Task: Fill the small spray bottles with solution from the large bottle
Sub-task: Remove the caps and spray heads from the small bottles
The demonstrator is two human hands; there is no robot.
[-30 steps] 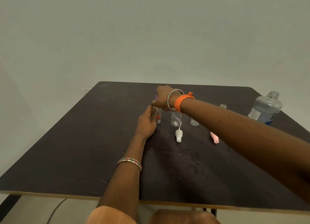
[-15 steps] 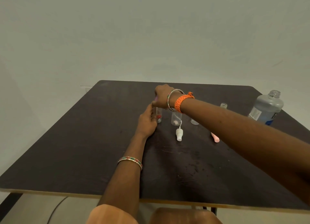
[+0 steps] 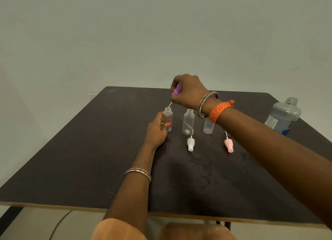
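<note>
Three small clear spray bottles stand in a row on the dark table [image 3: 89, 159]. My left hand [image 3: 156, 130] grips the leftmost bottle [image 3: 168, 115] near its base. Above it, my right hand [image 3: 188, 92] holds a purple spray cap [image 3: 177, 92]; the cap's thin white tube reaches down to the bottle's open mouth. The middle bottle [image 3: 188, 122] and the right bottle [image 3: 208, 127] are open, the right one partly hidden by my wrist. A white spray cap [image 3: 190, 144] and a pink spray cap [image 3: 229, 145] lie in front of them. The large clear bottle [image 3: 283, 116] stands uncapped at the far right.
The table's front edge [image 3: 125, 208] runs across below my forearms, with a wooden seat [image 3: 197, 230] under it. A plain wall rises behind the table. A cable lies on the floor at lower left.
My right hand has lifted the purple cap up off the leftmost bottle, drawing its tube almost out. My left hand still holds that bottle.
</note>
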